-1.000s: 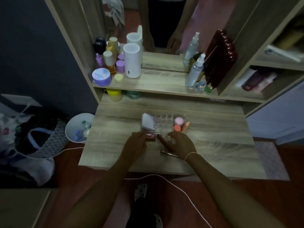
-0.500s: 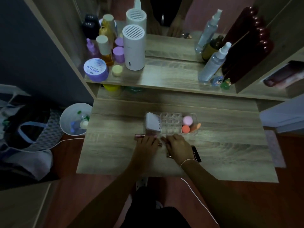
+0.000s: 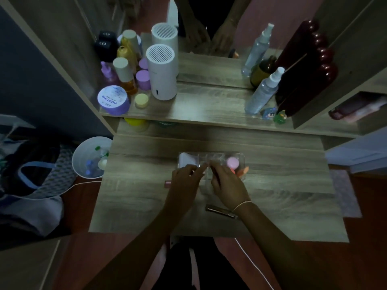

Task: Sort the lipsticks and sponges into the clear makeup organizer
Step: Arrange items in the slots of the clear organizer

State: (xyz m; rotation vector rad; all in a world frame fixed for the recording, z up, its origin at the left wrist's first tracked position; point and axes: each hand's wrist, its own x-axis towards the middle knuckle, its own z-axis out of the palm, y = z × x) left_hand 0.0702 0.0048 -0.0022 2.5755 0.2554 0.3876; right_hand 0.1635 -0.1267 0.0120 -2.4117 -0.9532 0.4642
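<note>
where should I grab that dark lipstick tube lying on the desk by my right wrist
Pinch the dark lipstick tube across its middle, coming straight down from above. It lies flat, its right end under your right hand's wrist, so the exposed left part offers the easiest grip.

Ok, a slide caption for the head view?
Both hands work over the clear organizer; one lipstick waits on the desk.

hands (image 3: 209, 181) hide organizer (image 3: 240, 160) front; pink lipstick (image 3: 167, 183) mostly covered; grip unclear.
</note>
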